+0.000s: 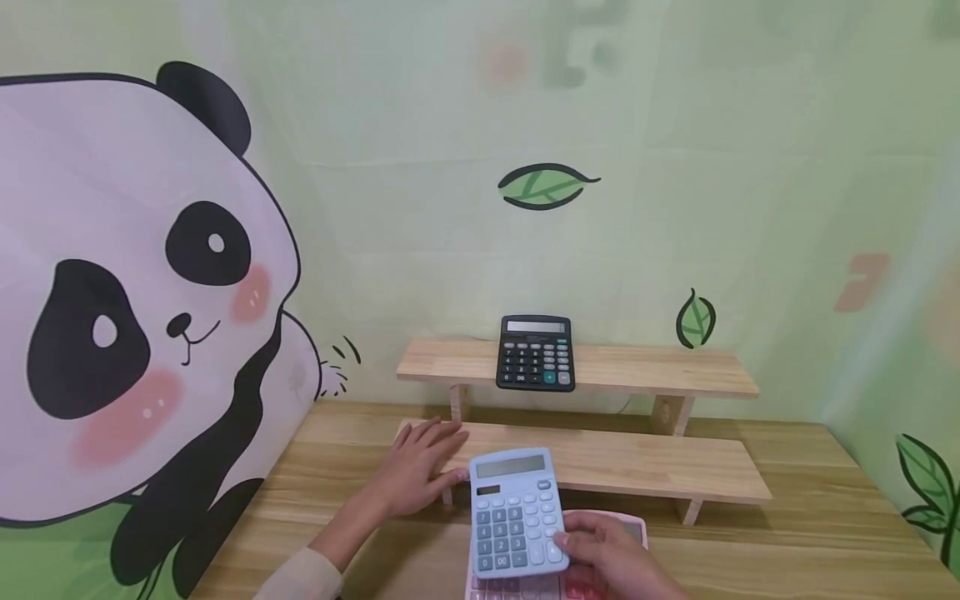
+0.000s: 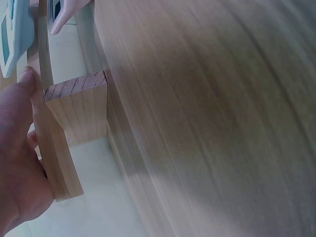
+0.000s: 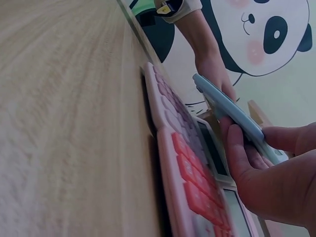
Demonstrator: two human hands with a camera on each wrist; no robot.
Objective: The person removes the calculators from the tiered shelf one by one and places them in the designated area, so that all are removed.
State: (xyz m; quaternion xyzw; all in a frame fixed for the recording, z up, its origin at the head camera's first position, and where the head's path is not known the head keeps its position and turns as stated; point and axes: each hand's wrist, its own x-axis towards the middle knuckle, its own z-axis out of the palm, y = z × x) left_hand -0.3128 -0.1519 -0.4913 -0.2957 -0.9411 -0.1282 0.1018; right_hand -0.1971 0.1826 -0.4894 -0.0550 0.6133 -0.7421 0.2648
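Note:
My right hand (image 1: pixel 611 554) pinches the lower right corner of a light blue calculator (image 1: pixel 517 508), thumb on its face and fingers behind, as the right wrist view shows. The blue calculator is held up in front of the lower shelf board (image 1: pixel 637 462). Beneath it on the table lie a pink calculator with red keys (image 3: pixel 195 182) and a paler pink calculator (image 3: pixel 170 106), partly hidden in the head view. My left hand (image 1: pixel 416 471) rests with extended fingers on the left end of the lower board, its thumb near the blue calculator's left edge.
A black calculator (image 1: pixel 535 352) leans on the upper shelf board (image 1: pixel 645 367). Short wooden legs (image 1: pixel 690 510) hold up the two-step stand on the wood-grain table (image 1: pixel 817 533). Behind stands a green backdrop (image 1: pixel 420 208) with a printed panda (image 1: pixel 225 333).

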